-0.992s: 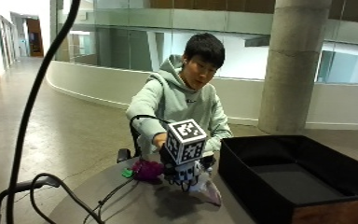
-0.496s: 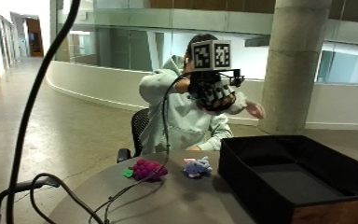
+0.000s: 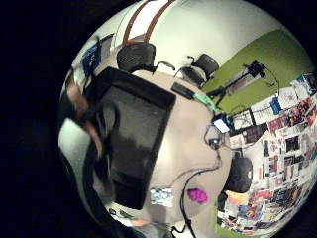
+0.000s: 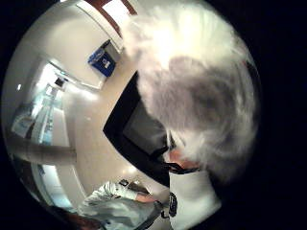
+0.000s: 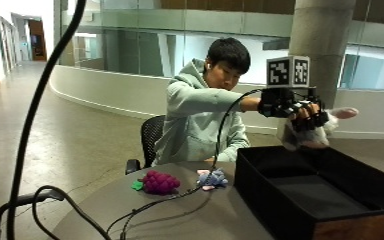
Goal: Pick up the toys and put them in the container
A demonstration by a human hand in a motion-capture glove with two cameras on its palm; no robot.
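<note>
Two toys sit on the table (image 5: 179, 215) near you: a purple grape toy (image 5: 157, 182) and a small blue-and-pink toy (image 5: 211, 178), just beside each other and close to the wall of the black container (image 5: 265, 200). A black cable runs across the table past them. A third one, a white-grey fluffy toy (image 5: 305, 134), is in your right hand (image 5: 303, 116), held up over the container's far side and above its rim.

Step in hand, as I judge it: drop this toy in. Keep the hand over the open middle of the container, not over its wall, so the toy can't catch on the rim and tip out. Lower a bit before you let go; soft toy, it will not bounce much, but a high drop can drift. Release all fingers together so the fur doesn't snag on the glove.

Hand state: fingers curled round the fluffy toy, gripping it from above, toy hanging below the palm. The thumb side palm view is filled by its fur, with the container below it. The little finger side palm view looks down on the container, apparently with nothing in it, and the two toys on the table beside it.

Arm pose: your right arm is stretched out about level from the shoulder across the table, palm facing down.
</note>
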